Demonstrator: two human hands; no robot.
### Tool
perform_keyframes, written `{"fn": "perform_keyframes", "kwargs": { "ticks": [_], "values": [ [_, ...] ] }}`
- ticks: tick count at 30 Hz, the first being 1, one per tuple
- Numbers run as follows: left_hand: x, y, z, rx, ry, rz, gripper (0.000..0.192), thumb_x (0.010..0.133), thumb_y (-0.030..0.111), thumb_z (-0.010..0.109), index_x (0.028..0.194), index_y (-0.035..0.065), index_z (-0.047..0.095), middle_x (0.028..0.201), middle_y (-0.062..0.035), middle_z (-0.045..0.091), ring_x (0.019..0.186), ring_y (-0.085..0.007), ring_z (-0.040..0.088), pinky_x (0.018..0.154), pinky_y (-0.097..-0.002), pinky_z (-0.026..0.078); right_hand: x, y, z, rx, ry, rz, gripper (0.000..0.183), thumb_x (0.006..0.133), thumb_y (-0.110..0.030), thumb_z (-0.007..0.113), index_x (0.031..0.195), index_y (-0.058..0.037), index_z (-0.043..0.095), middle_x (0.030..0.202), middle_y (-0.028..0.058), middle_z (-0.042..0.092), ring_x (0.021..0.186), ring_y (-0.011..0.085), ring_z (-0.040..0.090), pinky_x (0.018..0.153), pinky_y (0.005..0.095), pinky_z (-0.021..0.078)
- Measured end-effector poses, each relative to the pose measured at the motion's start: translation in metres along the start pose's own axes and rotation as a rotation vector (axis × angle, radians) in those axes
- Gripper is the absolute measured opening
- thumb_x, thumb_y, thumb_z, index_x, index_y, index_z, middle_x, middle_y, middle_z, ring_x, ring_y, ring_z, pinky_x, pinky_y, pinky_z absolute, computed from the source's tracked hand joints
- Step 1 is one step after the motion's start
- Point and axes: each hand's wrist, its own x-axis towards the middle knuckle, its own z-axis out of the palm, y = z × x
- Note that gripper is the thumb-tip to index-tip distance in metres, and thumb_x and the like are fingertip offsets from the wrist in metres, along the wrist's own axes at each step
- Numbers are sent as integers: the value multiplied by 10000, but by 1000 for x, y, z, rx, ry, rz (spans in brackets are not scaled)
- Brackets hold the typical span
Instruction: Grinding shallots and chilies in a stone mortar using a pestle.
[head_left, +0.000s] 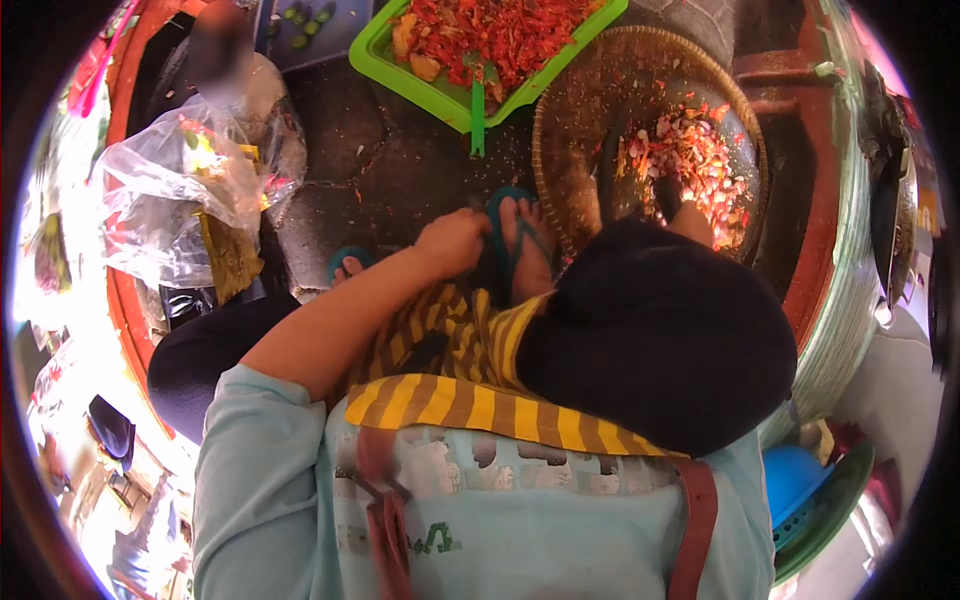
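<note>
My right hand (691, 225), mostly hidden behind my dark-trousered knee, grips a dark pestle (666, 196) over chopped red chillies and shallots (694, 154). These lie on a wide dark stone mortar (626, 127), which sits in a round woven bamboo tray (555, 142). My left hand (454, 238) is loosely curled near my left forearm's reach, beside my sandalled foot; whether it holds anything does not show. Ahead, a green plastic tray (442, 106) bears crushed red chilli mix (502, 37), with a green-handled utensil (478, 112) leaning over its near rim.
A clear plastic bag (161, 199) with yellow packaging stands at the left. Small green limes (300, 39) lie in a grey container (341, 49) at the top. Teal flip-flops (501, 214) are on the paved floor. At the lower right are a blue basket (791, 480) and a green basin (832, 525).
</note>
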Motion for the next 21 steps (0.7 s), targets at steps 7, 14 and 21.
{"fn": "perform_keyframes", "kwargs": {
  "ticks": [7,14,21],
  "values": [
    [-31,-5,50,66,-659,130,306,794,206,558,1088,130,594,1054,-164,580,986,-333,573,822,-432,463,17,-16,-178,-419,-25,342,379,838,-274,486,1126,-27,490,1039,198,575,984,321,572,813,400,466],
    [-79,-23,76,-51,-799,-141,251,792,246,540,995,130,632,1052,-161,552,982,-338,564,812,-431,457,49,24,-231,-829,-62,331,306,705,-128,606,978,3,561,912,209,642,883,357,625,737,459,493],
    [-58,-35,74,507,-132,377,214,737,148,531,914,72,624,1023,-94,547,965,-235,500,742,-322,447,47,21,-253,-816,-20,402,343,713,-147,603,1012,17,565,939,219,638,902,355,624,757,456,489]
  ]
}}
